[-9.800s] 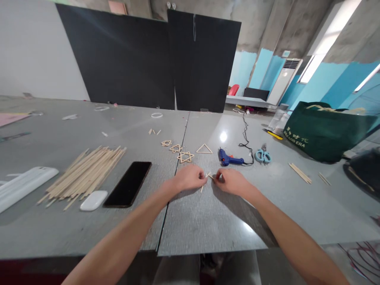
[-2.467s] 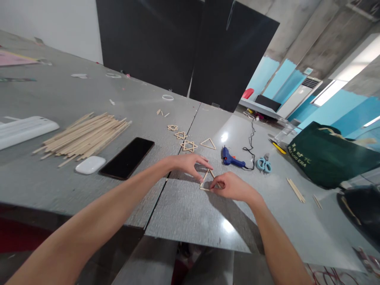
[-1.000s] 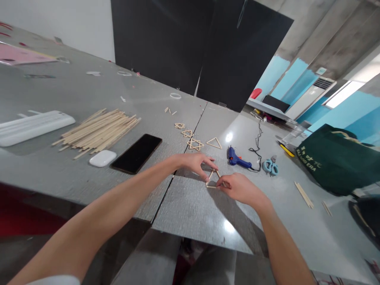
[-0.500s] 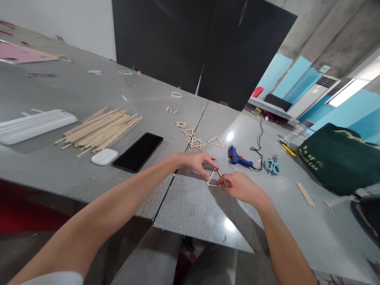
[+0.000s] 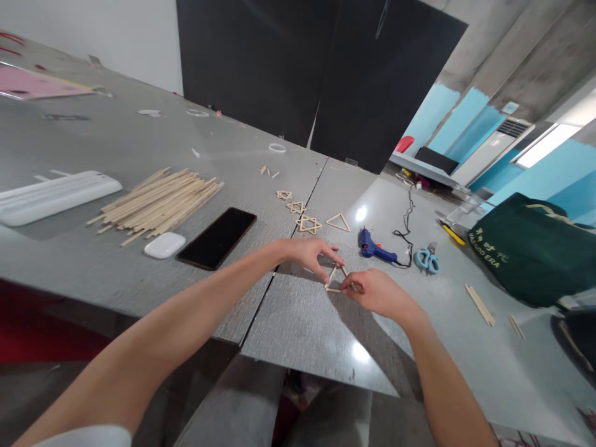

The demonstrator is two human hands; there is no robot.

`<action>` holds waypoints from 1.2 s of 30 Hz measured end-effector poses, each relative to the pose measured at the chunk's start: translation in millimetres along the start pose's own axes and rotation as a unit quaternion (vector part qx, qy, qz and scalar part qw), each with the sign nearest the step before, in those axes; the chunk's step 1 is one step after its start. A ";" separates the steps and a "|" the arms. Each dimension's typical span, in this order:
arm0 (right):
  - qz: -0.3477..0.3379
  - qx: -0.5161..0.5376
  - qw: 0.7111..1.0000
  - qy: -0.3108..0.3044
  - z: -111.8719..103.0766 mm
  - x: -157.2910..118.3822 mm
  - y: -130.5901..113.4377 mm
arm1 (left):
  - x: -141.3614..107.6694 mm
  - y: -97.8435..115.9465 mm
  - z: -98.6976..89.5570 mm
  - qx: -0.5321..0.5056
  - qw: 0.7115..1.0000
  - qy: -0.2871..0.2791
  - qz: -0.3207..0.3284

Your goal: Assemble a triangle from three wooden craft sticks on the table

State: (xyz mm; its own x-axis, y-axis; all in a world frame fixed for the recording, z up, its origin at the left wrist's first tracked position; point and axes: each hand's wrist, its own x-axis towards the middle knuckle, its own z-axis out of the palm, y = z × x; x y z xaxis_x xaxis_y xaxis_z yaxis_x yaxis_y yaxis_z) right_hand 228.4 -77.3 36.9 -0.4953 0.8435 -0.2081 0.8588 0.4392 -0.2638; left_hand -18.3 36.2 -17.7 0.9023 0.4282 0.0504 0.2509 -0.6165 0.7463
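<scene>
A small triangle of wooden sticks [image 5: 333, 290] lies on the grey table between my two hands. My left hand [image 5: 311, 253] arches over its left side, with the thumb at the lower left corner and the fingertips by the top corner. At the right corner, my right hand [image 5: 372, 290] has its fingers pinched on the sticks and hides that corner. Just beyond, a larger stick triangle [image 5: 345, 221] lies flat, and beside it is a row of stick stars [image 5: 308, 225]. A blue hot glue gun [image 5: 376, 247] rests on its side past my right hand.
Left of my arm are a black phone [image 5: 218, 239], a white rounded case [image 5: 164, 246] and a pile of wooden sticks [image 5: 158, 202]. Light blue scissors [image 5: 427, 259], a few loose sticks [image 5: 479, 304] and a green bag [image 5: 531, 248] are to the right. A black board [image 5: 298, 68] stands behind.
</scene>
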 end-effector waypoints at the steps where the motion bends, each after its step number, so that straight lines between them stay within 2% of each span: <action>1: 0.001 0.002 1.000 -0.001 0.2 0.2 0.5 | 0.1 -0.1 0.1 0.001 1.000 -0.001 -0.001; 36: -0.005 -0.003 1.000 0.005 0.1 0.3 0.6 | -0.6 2.9 -0.2 0.001 1.000 0.001 -0.011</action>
State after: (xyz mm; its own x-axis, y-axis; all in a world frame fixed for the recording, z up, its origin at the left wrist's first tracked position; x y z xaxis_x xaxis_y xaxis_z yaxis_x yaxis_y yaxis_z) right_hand 228.8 -76.8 36.5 -0.5024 0.8421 -0.1962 0.8547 0.4495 -0.2598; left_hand -18.2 34.2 -15.4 0.8960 0.4428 0.0342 0.2721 -0.6082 0.7457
